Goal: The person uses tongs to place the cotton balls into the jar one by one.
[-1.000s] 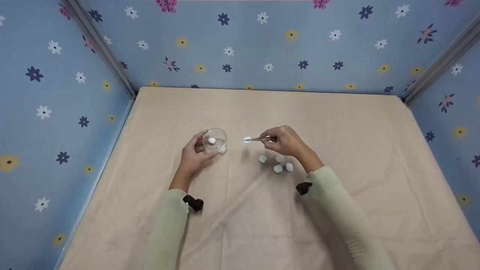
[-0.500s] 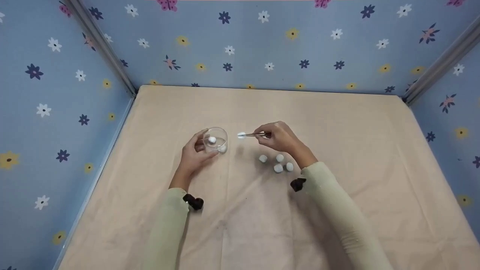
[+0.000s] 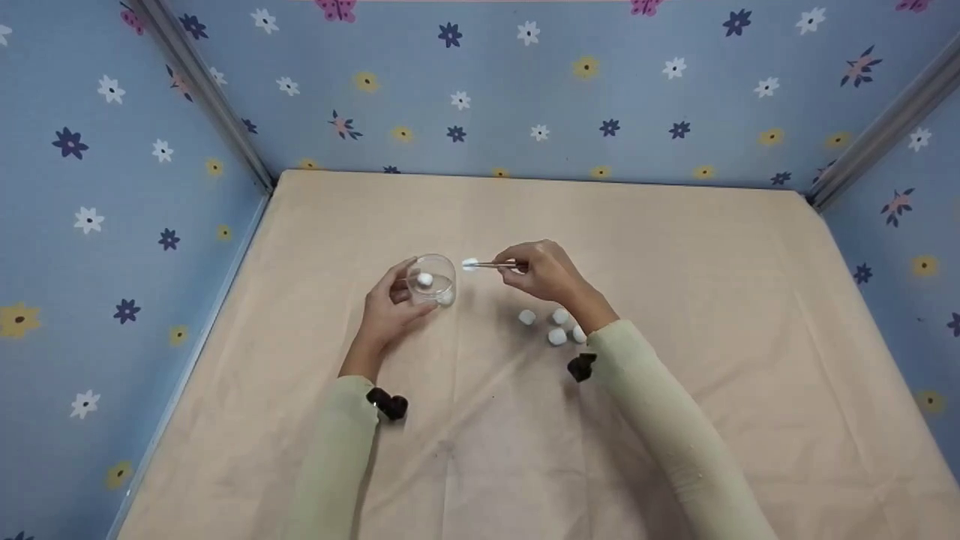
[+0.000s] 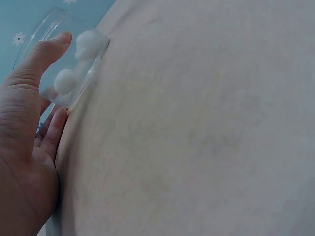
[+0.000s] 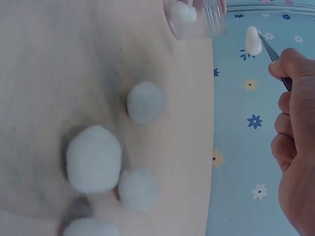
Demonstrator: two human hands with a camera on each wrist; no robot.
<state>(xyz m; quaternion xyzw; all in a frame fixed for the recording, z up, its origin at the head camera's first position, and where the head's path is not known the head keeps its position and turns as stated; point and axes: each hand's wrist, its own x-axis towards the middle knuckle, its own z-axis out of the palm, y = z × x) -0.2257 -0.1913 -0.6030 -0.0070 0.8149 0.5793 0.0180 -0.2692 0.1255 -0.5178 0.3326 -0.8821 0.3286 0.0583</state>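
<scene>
A clear cup (image 3: 433, 262) stands on the cloth, and my left hand (image 3: 388, 315) grips its side, thumb at the front and fingers behind. Two cotton balls (image 4: 65, 81) lie inside it. My right hand (image 3: 538, 270) pinches metal tweezers (image 3: 491, 264), whose tips hold one cotton ball (image 5: 253, 41) in the air just right of the cup's rim. Below the right hand, several loose cotton balls (image 3: 556, 337) rest on the cloth, the rightmost partly hidden by the wrist in the head view.
A beige cloth (image 3: 480, 465) with creases covers the table. Blue flowered panels (image 3: 525, 90) stand at the back and both sides, with grey metal posts (image 3: 202, 90) at the corners. Small black devices (image 3: 388, 405) sit on both sleeves.
My right hand has moved left and slightly away from me, bringing the tweezers and their cotton ball near the cup's rim. The left hand and the cup have stayed put.
</scene>
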